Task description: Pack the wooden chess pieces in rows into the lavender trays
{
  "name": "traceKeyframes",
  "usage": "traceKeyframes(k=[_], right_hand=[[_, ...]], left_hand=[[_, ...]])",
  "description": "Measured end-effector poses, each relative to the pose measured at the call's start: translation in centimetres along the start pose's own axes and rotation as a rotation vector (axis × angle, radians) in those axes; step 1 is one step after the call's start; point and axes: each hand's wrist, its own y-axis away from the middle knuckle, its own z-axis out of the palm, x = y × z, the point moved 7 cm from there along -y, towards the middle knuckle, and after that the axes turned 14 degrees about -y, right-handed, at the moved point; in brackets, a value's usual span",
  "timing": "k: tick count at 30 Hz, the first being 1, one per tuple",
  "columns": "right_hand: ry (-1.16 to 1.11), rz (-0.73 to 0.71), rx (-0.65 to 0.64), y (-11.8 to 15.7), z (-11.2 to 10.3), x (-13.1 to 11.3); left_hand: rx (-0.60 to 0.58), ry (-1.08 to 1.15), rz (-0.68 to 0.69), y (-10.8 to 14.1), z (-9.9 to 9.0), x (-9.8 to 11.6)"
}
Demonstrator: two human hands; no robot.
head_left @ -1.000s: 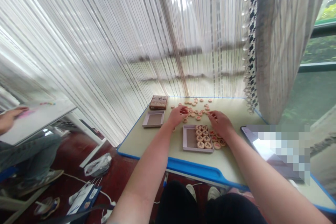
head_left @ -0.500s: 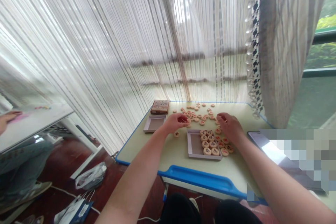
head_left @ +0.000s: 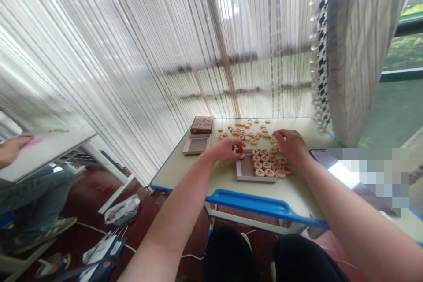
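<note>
My left hand (head_left: pixel 229 149) pinches a round wooden Chinese chess piece (head_left: pixel 241 156) at the back left corner of a shallow box tray (head_left: pixel 245 170). Two columns of pieces with black characters (head_left: pixel 259 172) fill the tray's right side; its left side shows bare bottom. My right hand (head_left: pixel 291 143) is behind and right of the tray, fingers bent together at the loose pieces; whatever is between its fingertips is hidden. Pieces with mostly red characters (head_left: pixel 281 173) lie against the tray's right side. Several more pieces (head_left: pixel 254 142) are scattered behind it.
A second shallow tray (head_left: pixel 196 144) and a brown printed box (head_left: pixel 202 124) are at the table's back left. On the right lies a phone-like dark device (head_left: pixel 333 165), partly pixelated. Blue trim (head_left: pixel 251 200) edges the table. Another person's hand (head_left: pixel 15 149) rests on a white table at left.
My left hand has come nearer, to the tray's back left corner, with a chess piece in its fingers. My right hand stays by the loose pieces. The view has tilted slightly downward.
</note>
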Motion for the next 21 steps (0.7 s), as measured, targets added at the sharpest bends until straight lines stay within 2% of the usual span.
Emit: traceKeyframes(k=[4, 9, 12, 17, 21], right_hand=[[0.015, -0.027, -0.057, 0.1, 0.3, -0.5], [0.014, -0.042, -0.122, 0.1, 1.1, -1.2], [-0.005, -0.063, -0.117, 0.2, 1.2, -1.7], [-0.049, -0.08, -0.117, 0.3, 1.4, -2.1], [-0.084, -0.09, -0.126, 0.5, 1.5, -2.6]], left_hand=[[0.037, -0.143, 0.025, 0.2, 0.0, 1.3], [0.032, -0.173, 0.074, 0.4, -0.3, 2.4], [0.026, -0.166, 0.095, 0.4, -0.3, 2.5], [0.118, -0.205, 0.071, 0.3, -0.7, 2.0], [0.07, -0.208, 0.05, 0.1, -0.4, 1.7]])
